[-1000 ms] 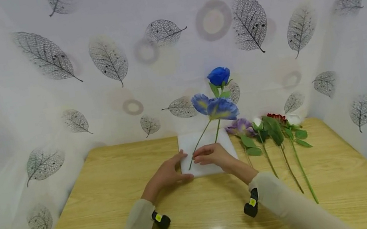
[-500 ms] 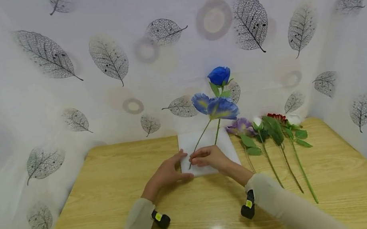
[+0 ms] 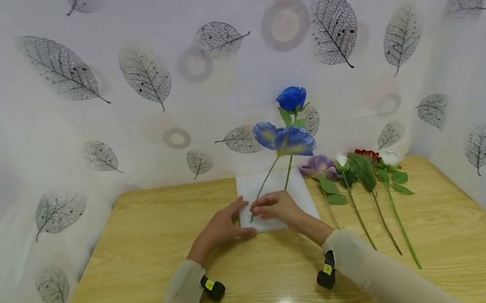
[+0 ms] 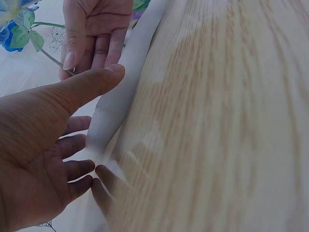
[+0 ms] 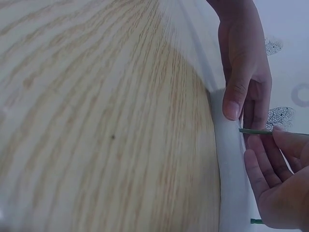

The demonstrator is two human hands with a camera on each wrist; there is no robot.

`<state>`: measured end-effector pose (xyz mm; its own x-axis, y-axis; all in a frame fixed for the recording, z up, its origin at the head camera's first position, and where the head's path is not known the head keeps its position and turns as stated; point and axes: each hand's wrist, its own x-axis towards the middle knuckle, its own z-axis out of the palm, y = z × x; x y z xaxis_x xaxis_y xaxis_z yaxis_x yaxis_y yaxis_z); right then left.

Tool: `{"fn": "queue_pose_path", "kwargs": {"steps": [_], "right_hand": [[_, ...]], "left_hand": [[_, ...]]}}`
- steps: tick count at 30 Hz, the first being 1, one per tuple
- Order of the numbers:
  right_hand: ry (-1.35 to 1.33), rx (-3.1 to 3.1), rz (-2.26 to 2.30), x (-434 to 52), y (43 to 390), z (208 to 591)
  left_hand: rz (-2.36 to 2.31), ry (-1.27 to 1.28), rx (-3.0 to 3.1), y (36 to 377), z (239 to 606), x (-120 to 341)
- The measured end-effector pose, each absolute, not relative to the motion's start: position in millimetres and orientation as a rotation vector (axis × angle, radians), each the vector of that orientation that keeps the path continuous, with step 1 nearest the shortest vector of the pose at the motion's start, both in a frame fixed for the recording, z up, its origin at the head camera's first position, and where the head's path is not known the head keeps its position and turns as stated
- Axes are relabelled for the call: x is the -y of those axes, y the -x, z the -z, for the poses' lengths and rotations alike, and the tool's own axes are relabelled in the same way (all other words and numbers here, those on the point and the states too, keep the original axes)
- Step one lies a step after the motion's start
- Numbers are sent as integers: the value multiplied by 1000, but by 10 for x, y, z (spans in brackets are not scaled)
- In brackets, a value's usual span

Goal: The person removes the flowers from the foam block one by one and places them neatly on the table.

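My right hand point(image 3: 279, 208) pinches the thin green stem point(image 5: 256, 131) of a light blue flower with yellow markings point(image 3: 292, 141). The stem leans right, and its lower tip is close over the left part of a white foam block point(image 3: 303, 203). Behind it, a blue rose point(image 3: 291, 99) rises from the block, its stem's base hidden by the right hand. My left hand point(image 3: 223, 224) is spread around the block's left end, fingers at the side and thumb by the near corner. In the left wrist view its fingertips touch the foam point(image 4: 113, 113).
Several flowers lie on the wooden table point(image 3: 165, 261) right of the block: a purple flower point(image 3: 320, 166), a red flower point(image 3: 366, 155), and white ones, including a white flower point(image 3: 388, 156). A leaf-printed sheet point(image 3: 196, 100) hangs behind and at both sides.
My right hand has shifted slightly left and down along the stem of the light blue flower, then stayed nearly still. The left hand keeps its place at the block.
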<state>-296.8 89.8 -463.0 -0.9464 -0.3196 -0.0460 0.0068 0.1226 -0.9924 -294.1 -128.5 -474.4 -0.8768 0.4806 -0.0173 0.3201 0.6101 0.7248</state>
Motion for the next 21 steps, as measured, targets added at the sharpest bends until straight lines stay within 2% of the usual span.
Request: {"fn": "queue_pose_path", "kwargs": {"steps": [21], "right_hand": [[342, -2178, 1908, -867, 2964, 4604]], "left_hand": [[-1090, -659, -2632, 2977, 4785, 1288]]}}
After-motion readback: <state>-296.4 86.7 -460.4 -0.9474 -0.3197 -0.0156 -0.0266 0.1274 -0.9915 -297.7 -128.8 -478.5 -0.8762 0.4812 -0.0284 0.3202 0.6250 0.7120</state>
